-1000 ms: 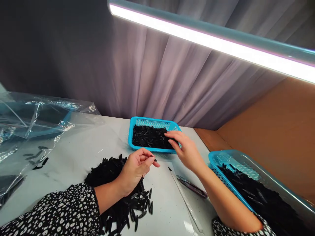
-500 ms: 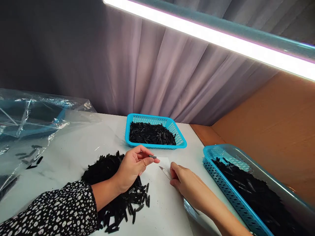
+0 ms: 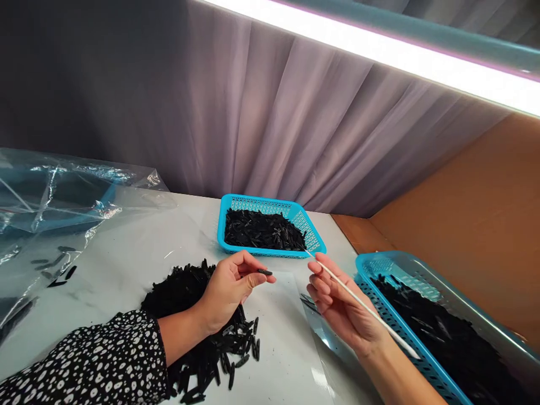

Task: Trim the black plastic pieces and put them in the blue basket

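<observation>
Left hand (image 3: 234, 284): thumb and fingertips pinch a small elongated black piece (image 3: 265, 272), which pokes out at the hand's 3 o'clock, clear of the table. Right hand (image 3: 346, 301): fingers curled around a slim white rod with a thin pointed tip (image 3: 358, 302); can't tell where the thumb presses. Rod slants, tip at 10 o'clock, thick end at 4. Tip shows against the near right corner of a blue openwork plastic basket (image 3: 221, 222); contact unclear. That basket sits at 1 o'clock from the left hand, loaded with black pieces. Loose heap of similar black pieces (image 3: 179, 289) on the white tabletop (image 3: 282, 360), 6 to 9 o'clock of the left hand, partly hidden by the forearm. Second blue openwork basket (image 3: 366, 260), also loaded black, at the right hand's 3 to 4 o'clock. Crinkled clear plastic sheeting (image 3: 63, 211) at the left hand's 10 o'clock, two black pieces just beside its edge.
</observation>
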{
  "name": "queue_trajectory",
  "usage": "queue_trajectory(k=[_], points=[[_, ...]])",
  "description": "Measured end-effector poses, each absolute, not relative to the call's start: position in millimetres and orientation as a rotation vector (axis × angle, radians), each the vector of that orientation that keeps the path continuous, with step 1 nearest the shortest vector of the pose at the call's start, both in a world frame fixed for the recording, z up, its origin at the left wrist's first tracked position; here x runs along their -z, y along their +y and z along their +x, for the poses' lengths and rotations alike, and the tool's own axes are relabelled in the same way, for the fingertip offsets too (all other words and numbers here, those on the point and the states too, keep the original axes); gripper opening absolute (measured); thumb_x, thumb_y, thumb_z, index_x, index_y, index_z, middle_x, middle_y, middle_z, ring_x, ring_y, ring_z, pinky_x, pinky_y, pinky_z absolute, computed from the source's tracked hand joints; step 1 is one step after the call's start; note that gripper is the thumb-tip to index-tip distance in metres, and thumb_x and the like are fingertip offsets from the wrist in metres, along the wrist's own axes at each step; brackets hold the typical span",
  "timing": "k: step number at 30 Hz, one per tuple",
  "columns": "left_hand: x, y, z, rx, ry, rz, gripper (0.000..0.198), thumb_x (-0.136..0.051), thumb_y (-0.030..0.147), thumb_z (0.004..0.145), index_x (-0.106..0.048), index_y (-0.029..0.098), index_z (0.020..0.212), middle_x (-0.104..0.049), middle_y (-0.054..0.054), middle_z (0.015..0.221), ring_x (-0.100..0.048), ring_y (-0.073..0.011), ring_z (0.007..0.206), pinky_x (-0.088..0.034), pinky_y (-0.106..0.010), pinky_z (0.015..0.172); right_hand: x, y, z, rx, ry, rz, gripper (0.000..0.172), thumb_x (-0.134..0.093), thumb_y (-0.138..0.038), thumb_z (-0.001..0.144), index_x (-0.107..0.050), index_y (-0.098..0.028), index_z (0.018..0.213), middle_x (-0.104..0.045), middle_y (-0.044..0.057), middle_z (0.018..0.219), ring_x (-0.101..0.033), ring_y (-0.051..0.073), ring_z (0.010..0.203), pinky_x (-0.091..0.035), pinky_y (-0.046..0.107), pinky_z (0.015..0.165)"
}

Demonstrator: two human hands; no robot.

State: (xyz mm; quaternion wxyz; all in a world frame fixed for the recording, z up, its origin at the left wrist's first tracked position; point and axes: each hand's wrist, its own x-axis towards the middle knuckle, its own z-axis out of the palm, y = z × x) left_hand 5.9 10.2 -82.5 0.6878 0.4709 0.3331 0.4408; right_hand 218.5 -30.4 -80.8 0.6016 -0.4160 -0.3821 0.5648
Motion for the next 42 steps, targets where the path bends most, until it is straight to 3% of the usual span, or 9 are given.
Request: queue_trajectory(k=[3,5,8,11,14,18,25,29,42], points=[[83,10,6,-0.995,0.758,1.064,0.036,-0.084,0.043,0.068,-0.061,0.017,0.075,-0.070,-0.005,0.072,-0.059,-0.0122,0.060,-0.024,-0.018,0.039,75,-30,204,-1.207,-0.946,-0.911,0.035,-0.082,-0.056,0.068,-0.068,-0.025,0.077,-0.061,-0.001,0.065,-0.044,0.012,0.051,-0.040,0.025,0.048],[84,9,6,-0.997,0.772,1.080,0.035,-0.084,0.042,0.068,-0.062,0.017,0.075,-0.069,-0.004,0.072,-0.059,-0.0123,0.061,-0.025,-0.017,0.038,68,-30,194,-1.113,-1.003,-0.916,0.039,-0.074,-0.057,0.077,-0.063,-0.022,0.067,-0.053,-0.003,0.056,-0.044,0.011,0.047,-0.038,0.024,0.045],[85,9,5,-1.016,0.794,1.114,0.031,-0.084,0.040,0.069,-0.064,0.017,0.075,-0.065,0.000,0.071,-0.048,-0.0068,0.050,-0.027,-0.018,0.038,62,-34,185,-0.833,-1.204,-1.009,0.025,-0.064,-0.045,0.091,-0.071,-0.022,0.089,-0.065,0.000,0.063,-0.058,0.014,0.052,-0.047,0.025,0.047],[85,9,5,-1.068,0.793,1.137,0.026,-0.083,0.036,0.069,-0.065,0.017,0.073,-0.064,0.002,0.071,-0.044,-0.0058,0.048,-0.031,-0.019,0.040,63,-41,180,-0.433,-1.455,-1.028,0.009,-0.070,-0.026,0.088,-0.072,-0.023,0.097,-0.075,0.004,0.080,-0.070,0.018,0.068,-0.057,0.030,0.058],[84,8,5,-1.105,0.796,1.168,0.020,-0.082,0.031,0.070,-0.067,0.018,0.071,-0.069,0.000,0.076,-0.054,-0.0089,0.056,-0.040,-0.021,0.048,70,-46,176,-0.235,-1.539,-0.964,0.022,-0.070,-0.007,0.081,-0.068,-0.025,0.095,-0.073,0.002,0.079,-0.069,0.017,0.067,-0.056,0.030,0.057],[83,7,5,-1.123,0.819,1.215,0.016,-0.081,0.029,0.072,-0.069,0.018,0.072,-0.072,-0.003,0.079,-0.062,-0.0139,0.068,-0.047,-0.024,0.059,77,-49,173,-0.231,-1.538,-0.942,0.029,-0.063,-0.001,0.082,-0.060,-0.026,0.099,-0.071,0.001,0.076,-0.069,0.017,0.064,-0.058,0.032,0.058],[87,5,3,-1.158,0.796,1.280,0.010,-0.079,0.025,0.076,-0.072,0.019,0.074,-0.074,-0.002,0.080,-0.064,-0.0138,0.071,-0.049,-0.023,0.063,80,-52,171,-0.351,-1.600,-1.021,0.016,-0.062,-0.009,0.088,-0.063,-0.024,0.094,-0.078,0.008,0.095,-0.075,0.023,0.086,-0.061,0.042,0.075],[88,5,3,-1.175,0.790,1.297,0.008,-0.080,0.023,0.076,-0.073,0.019,0.075,-0.075,-0.003,0.081,-0.067,-0.0145,0.076,-0.050,-0.023,0.068,80,-49,169,-0.183,-1.680,-1.006,0.014,-0.062,-0.011,0.088,-0.063,-0.025,0.085,-0.078,0.008,0.099,-0.073,0.023,0.084,-0.058,0.040,0.073],[89,4,3,-1.194,0.770,1.313,0.006,-0.079,0.019,0.076,-0.073,0.020,0.075,-0.074,0.000,0.079,-0.065,-0.0118,0.073,-0.049,-0.020,0.065,80,-44,170,-0.076,-1.799,-0.932,0.014,-0.059,-0.010,0.090,-0.063,-0.024,0.091,-0.078,0.009,0.097,-0.072,0.023,0.084,-0.053,0.039,0.072]])
